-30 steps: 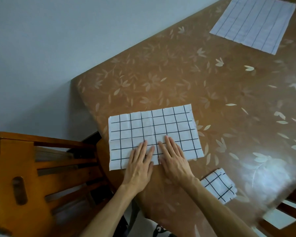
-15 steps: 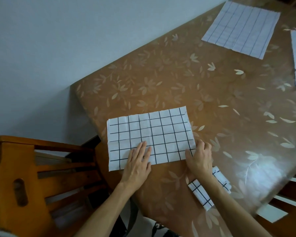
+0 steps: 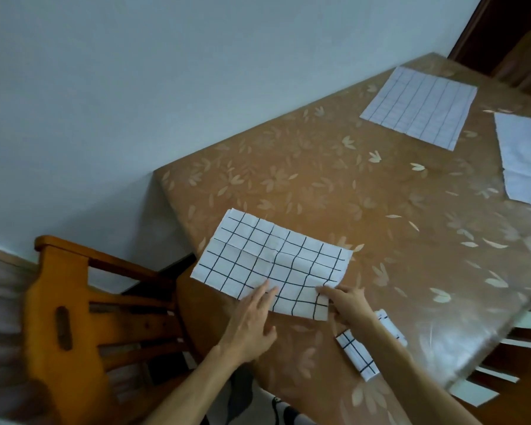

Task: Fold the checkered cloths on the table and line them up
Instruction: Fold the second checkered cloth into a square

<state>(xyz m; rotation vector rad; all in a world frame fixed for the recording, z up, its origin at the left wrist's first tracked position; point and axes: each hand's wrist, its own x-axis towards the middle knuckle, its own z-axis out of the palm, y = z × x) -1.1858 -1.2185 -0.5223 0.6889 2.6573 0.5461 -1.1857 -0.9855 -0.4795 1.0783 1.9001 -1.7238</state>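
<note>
A white cloth with a black grid (image 3: pixel 267 259), folded into a long rectangle, lies near the table's front corner. My left hand (image 3: pixel 252 320) rests flat on its near edge with straight fingers. My right hand (image 3: pixel 347 305) pinches the cloth's near right corner, which lifts slightly. A small folded checkered cloth (image 3: pixel 356 357) lies on the table partly under my right forearm. Two unfolded cloths lie farther off: one (image 3: pixel 420 105) at the back, another (image 3: pixel 524 157) cut by the right edge.
The brown table (image 3: pixel 319 179) has a leaf-patterned cover and stands against a pale wall. A wooden chair (image 3: pixel 83 317) stands at the table's left end. Another chair's slats (image 3: pixel 503 363) show at the right edge.
My right hand moved from flat on the cloth's middle to its near right corner and pinched it. The left hand stayed on the near edge. The view swung, so the cloth looks turned.
</note>
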